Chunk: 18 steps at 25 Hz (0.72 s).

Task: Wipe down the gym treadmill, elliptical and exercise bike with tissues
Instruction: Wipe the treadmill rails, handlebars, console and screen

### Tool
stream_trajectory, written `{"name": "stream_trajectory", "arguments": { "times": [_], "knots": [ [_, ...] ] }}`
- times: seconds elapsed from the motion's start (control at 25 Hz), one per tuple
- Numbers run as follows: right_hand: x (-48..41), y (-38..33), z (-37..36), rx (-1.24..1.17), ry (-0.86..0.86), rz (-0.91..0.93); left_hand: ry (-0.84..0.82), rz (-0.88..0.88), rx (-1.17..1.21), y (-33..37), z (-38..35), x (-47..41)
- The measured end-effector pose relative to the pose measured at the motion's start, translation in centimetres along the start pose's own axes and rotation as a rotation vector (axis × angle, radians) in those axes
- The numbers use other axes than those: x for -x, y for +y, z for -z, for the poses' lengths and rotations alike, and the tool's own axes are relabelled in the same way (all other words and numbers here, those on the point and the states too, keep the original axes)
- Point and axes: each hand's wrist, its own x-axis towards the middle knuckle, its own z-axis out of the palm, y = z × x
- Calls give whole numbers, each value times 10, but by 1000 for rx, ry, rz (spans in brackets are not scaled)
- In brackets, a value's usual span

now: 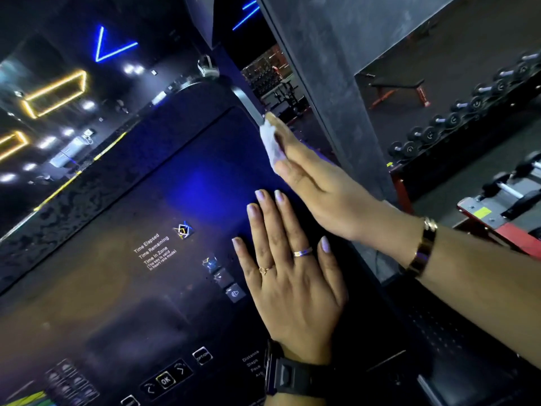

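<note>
Left hand (292, 276) flat, released, bracing on console (190, 186). Right hand (316, 186) pinches tissue (270, 142) at console's upper-right edge; I'd follow the rim with even pressure.

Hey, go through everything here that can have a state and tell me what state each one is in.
console: display dark, only printed labels showing.
tissue: crumpled, against the console's upper right edge.
right hand: holds the tissue, fingers extended.
left hand: flat on the console, fingers straight.
dumbbells: sitting on their rack.
</note>
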Motion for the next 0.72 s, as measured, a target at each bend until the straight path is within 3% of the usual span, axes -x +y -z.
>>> {"name": "stream_trajectory", "arguments": {
  "times": [0.16, 0.36, 0.44, 0.6, 0.72],
  "knots": [
    [12, 9, 0, -58, 5, -78, 45, 50, 98, -3, 4, -11],
    [-29, -17, 9, -6, -33, -161, 69, 33, 27, -18, 9, -48],
    [-44, -29, 11, 110, -24, -129, 90, 64, -17, -28, 10, -62],
    [-31, -44, 3, 585, 70, 96, 135, 179, -19, -53, 14, -77],
    [-38, -50, -2, 605, 145, 51, 143, 213, -19, -71, 19, -79]
  ]
}}
